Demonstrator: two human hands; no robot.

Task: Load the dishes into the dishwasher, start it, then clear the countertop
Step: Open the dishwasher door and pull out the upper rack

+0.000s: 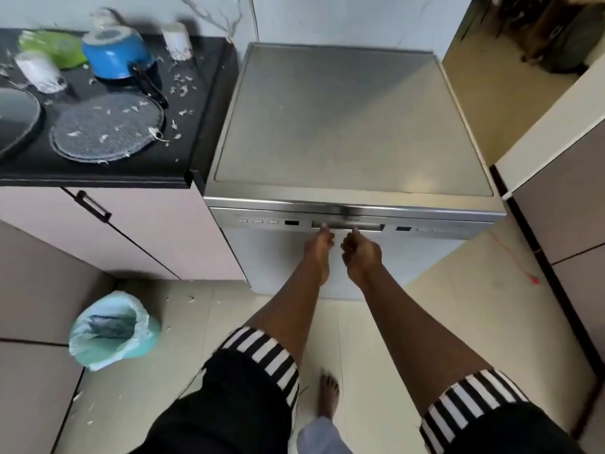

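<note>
A steel dishwasher [353,126] stands closed in the centre, its control strip and recessed door handle [347,226] facing me. My left hand [319,247] and my right hand [361,253] both reach to that handle, fingertips touching its lower edge, fingers curled, nothing held. On the black countertop [98,172] at the left lie a grey speckled plate [106,127], a blue pot [118,55] upside down with a black handle, a green bowl [52,45], two white cups [41,72] [176,40], a glass jar [103,19] and a dark round lid [16,116]. White scraps litter the counter.
A bin lined with a pale green bag [113,329] stands on the tiled floor at the lower left. Pink cabinet doors [114,224] sit under the counter. A beige cabinet [556,178] flanks the dishwasher on the right. My bare foot [329,398] is on the floor below.
</note>
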